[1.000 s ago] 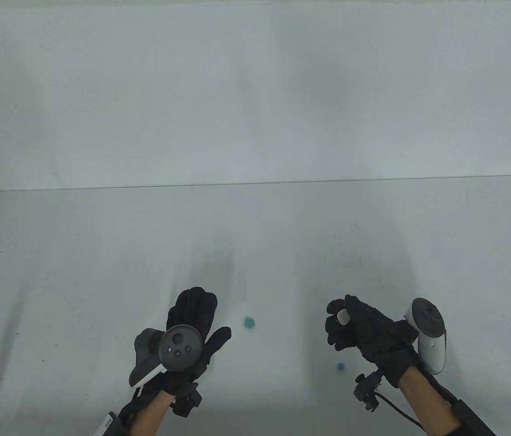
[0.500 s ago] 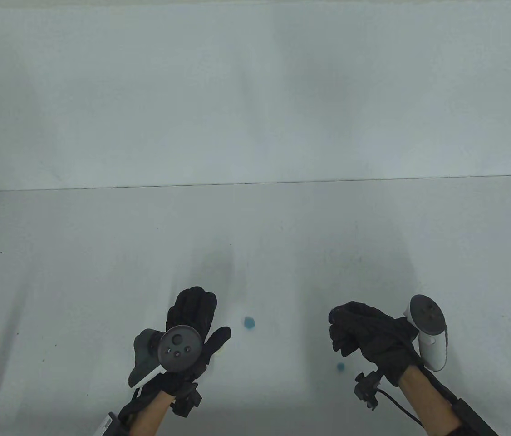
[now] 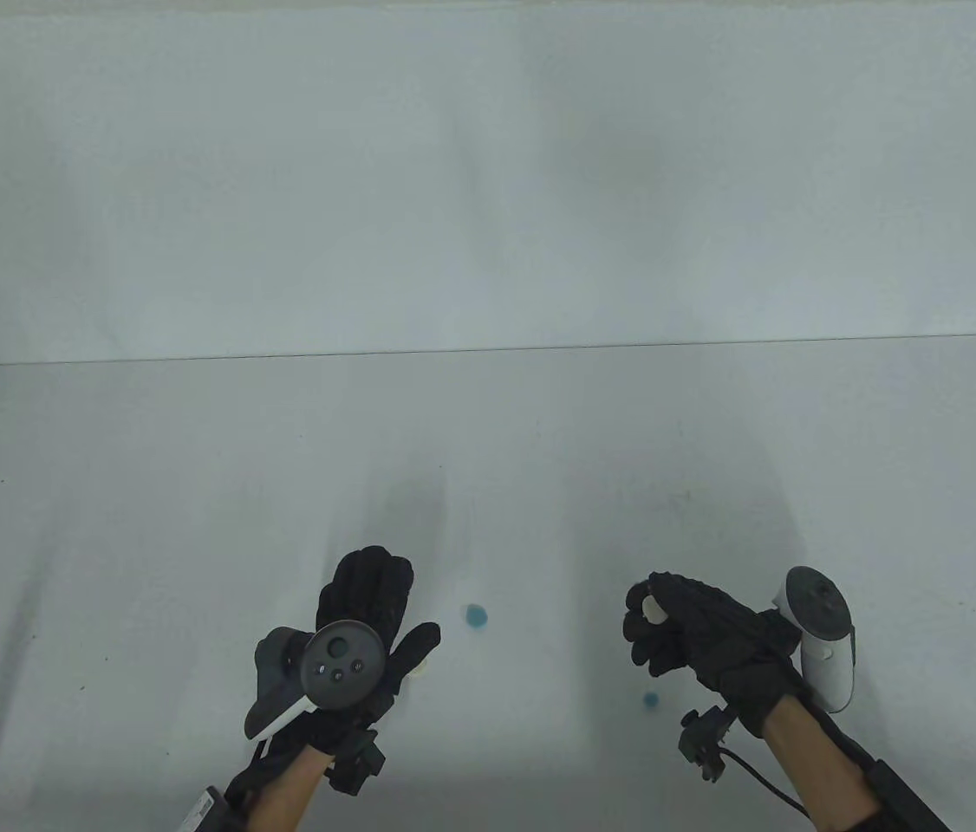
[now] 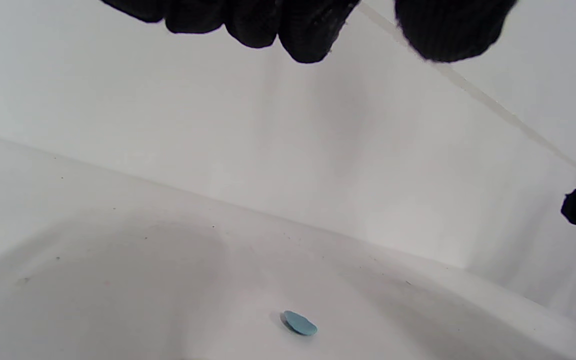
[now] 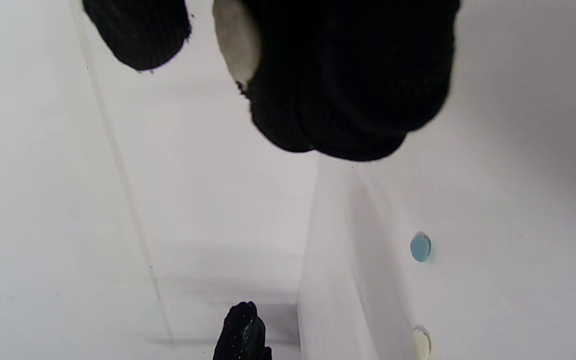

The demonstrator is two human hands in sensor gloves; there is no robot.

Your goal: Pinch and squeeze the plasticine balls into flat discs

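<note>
Our right hand [image 3: 670,628] pinches a white plasticine piece [image 3: 652,608]; our left hand [image 3: 371,607] rests flat, fingers straight, on the tabletop [image 3: 150,520]

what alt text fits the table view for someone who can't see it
A black-gloved right hand pinches a white plasticine piece above a white table. The open black-gloved left hand rests nearby, with two flattened blue plasticine discs lying between and below them.
</note>
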